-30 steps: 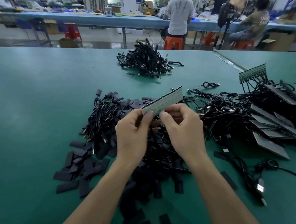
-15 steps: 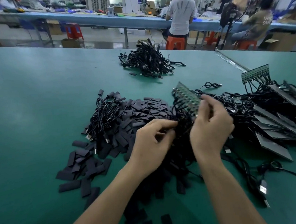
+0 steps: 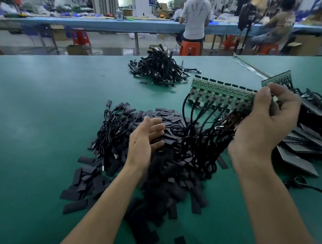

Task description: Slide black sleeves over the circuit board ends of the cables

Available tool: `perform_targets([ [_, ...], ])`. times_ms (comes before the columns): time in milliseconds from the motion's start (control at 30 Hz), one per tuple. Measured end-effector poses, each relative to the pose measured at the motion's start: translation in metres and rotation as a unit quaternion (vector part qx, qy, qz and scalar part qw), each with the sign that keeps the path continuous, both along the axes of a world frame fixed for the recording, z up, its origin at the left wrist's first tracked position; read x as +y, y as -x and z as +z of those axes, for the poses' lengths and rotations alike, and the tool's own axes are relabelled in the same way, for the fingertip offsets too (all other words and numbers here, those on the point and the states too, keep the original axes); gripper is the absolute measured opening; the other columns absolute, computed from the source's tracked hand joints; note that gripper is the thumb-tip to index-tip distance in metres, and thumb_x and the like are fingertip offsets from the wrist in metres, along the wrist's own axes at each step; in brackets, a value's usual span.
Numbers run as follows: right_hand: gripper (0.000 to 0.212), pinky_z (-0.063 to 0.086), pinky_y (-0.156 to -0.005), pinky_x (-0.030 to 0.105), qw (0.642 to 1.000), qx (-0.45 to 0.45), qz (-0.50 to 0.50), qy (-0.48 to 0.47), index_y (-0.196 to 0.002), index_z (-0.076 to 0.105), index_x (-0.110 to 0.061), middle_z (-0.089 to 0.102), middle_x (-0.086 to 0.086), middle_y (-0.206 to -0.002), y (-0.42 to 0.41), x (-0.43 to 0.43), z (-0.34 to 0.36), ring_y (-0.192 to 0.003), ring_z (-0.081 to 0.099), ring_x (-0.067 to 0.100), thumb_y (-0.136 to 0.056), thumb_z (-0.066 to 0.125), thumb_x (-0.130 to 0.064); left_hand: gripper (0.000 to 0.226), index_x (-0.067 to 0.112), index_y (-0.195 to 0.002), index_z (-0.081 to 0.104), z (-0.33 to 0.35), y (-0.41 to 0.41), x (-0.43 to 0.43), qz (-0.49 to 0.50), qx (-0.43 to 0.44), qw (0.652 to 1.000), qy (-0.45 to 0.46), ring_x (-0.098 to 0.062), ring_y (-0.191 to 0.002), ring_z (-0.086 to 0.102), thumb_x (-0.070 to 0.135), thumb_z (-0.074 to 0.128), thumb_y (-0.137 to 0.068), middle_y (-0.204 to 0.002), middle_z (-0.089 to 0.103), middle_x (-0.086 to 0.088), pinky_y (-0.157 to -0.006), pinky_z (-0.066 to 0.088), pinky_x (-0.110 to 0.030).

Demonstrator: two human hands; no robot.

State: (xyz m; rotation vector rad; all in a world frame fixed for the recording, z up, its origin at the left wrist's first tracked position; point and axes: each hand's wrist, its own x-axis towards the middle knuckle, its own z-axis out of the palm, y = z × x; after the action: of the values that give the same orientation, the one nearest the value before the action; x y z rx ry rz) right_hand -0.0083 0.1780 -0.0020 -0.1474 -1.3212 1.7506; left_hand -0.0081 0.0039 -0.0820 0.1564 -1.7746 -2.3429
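Green table; R hand grips cabled board strip.

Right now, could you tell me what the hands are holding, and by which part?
The right hand grips the green circuit board panel by its right end; the left hand is open above the black sleeves, holding nothing.

Head-worn wide-angle view, facing forward-down, close above left hand, right hand; background seemingly blurred.
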Motion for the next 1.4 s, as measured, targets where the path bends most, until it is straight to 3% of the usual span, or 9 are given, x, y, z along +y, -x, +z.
perform_targets([
  [233, 0.014, 0.044, -0.054, 0.006, 0.985, -0.146, 0.073, -0.064, -0.092, 0.061, -0.025, 0.063, -0.004, -0.086, 0.015, 0.005, -0.012, -0.057, 0.057, -0.011, -0.096, 0.062, -0.012, 0.057, 0.022, -0.079, 0.081, 0.0, -0.007, 0.002, -0.045, 0.036, 0.998, -0.003, -0.017, -0.075, 0.07, 0.065, 0.045, -0.09, -0.079, 0.075, -0.005, -0.07, 0.055, -0.029],
  [500, 0.01, 0.044, -0.063, 0.03, 0.948, -0.216, 0.127, -0.197, -0.09, 0.06, -0.03, 0.064, -0.006, -0.083, 0.024, -0.002, -0.059, -0.061, 0.051, 0.006, -0.098, 0.06, -0.024, 0.007, 0.03, -0.08, 0.077, -0.009, 0.001, 0.01, 0.001, 0.065, 0.997, 0.042, -0.014, -0.076, 0.065, 0.031, 0.071, -0.083, -0.079, 0.07, 0.002, -0.077, 0.056, -0.032],
  [567, 0.009, 0.044, -0.066, 0.036, 0.934, -0.243, 0.134, -0.224, -0.089, 0.061, -0.03, 0.062, -0.007, -0.079, 0.025, 0.0, -0.068, -0.069, 0.051, 0.014, -0.098, 0.061, -0.027, 0.022, 0.036, -0.077, 0.077, -0.016, 0.002, 0.009, 0.029, 0.064, 0.994, 0.085, -0.01, -0.074, 0.063, 0.019, 0.071, -0.09, -0.075, 0.069, 0.006, -0.076, 0.055, -0.029],
  [700, 0.013, 0.044, -0.057, 0.015, 0.848, -0.352, 0.119, -0.379, -0.088, 0.062, -0.026, 0.064, -0.004, -0.083, 0.028, 0.005, -0.07, -0.065, 0.056, 0.012, -0.1, 0.057, -0.024, 0.038, 0.038, -0.073, 0.075, -0.032, -0.003, 0.007, 0.025, 0.065, 0.983, 0.168, 0.003, -0.065, 0.065, 0.007, 0.066, -0.094, -0.071, 0.072, 0.015, -0.064, 0.05, -0.011],
  [800, 0.021, 0.051, -0.087, 0.038, 0.737, -0.356, 0.056, -0.572, -0.105, 0.07, -0.027, 0.065, 0.001, -0.116, 0.026, -0.003, -0.065, -0.1, 0.059, 0.021, -0.098, 0.055, -0.015, 0.026, 0.033, -0.086, 0.072, -0.04, -0.001, 0.008, 0.028, 0.057, 0.978, 0.2, -0.006, -0.076, 0.073, 0.008, 0.07, -0.092, -0.079, 0.076, 0.011, -0.074, 0.057, -0.022],
  [900, 0.023, 0.042, -0.104, 0.04, 0.74, -0.229, 0.123, -0.621, -0.117, 0.07, -0.028, 0.065, -0.004, -0.123, 0.026, -0.018, -0.055, -0.115, 0.055, 0.019, -0.097, 0.057, -0.026, 0.016, 0.022, -0.095, 0.071, -0.042, -0.001, 0.009, 0.001, 0.052, 0.985, 0.167, -0.018, -0.075, 0.076, 0.007, 0.068, -0.093, -0.078, 0.077, -0.002, -0.071, 0.059, -0.031],
  [1000, 0.024, 0.038, -0.106, 0.041, 0.695, -0.232, 0.199, -0.651, -0.116, 0.068, -0.033, 0.066, -0.008, -0.114, 0.029, -0.024, -0.056, -0.112, 0.057, 0.017, -0.095, 0.058, -0.04, 0.014, 0.014, -0.107, 0.07, -0.044, -0.001, 0.004, -0.011, 0.057, 0.988, 0.146, -0.016, -0.072, 0.072, 0.01, 0.068, -0.094, -0.079, 0.075, -0.009, -0.067, 0.056, -0.028],
  [1133, 0.011, 0.051, -0.088, 0.045, 0.73, -0.258, 0.295, -0.56, -0.1, 0.07, -0.031, 0.069, -0.012, -0.09, 0.035, -0.019, -0.064, -0.091, 0.065, 0.015, -0.089, 0.069, -0.034, 0.013, 0.019, -0.102, 0.071, -0.044, 0.0, 0.004, -0.017, 0.047, 0.991, 0.127, -0.016, -0.072, 0.067, 0.01, 0.068, -0.093, -0.08, 0.073, -0.01, -0.073, 0.057, -0.04],
  [1400, 0.002, 0.055, -0.077, 0.042, 0.777, -0.209, 0.369, -0.466, -0.087, 0.072, -0.023, 0.071, -0.007, -0.076, 0.039, -0.018, -0.079, -0.073, 0.066, 0.011, -0.089, 0.072, -0.023, 0.011, 0.023, -0.082, 0.069, -0.036, 0.001, 0.007, -0.007, 0.073, 0.993, 0.092, -0.005, -0.067, 0.059, 0.016, 0.073, -0.09, -0.072, 0.065, 0.009, -0.058, 0.052, -0.02],
])
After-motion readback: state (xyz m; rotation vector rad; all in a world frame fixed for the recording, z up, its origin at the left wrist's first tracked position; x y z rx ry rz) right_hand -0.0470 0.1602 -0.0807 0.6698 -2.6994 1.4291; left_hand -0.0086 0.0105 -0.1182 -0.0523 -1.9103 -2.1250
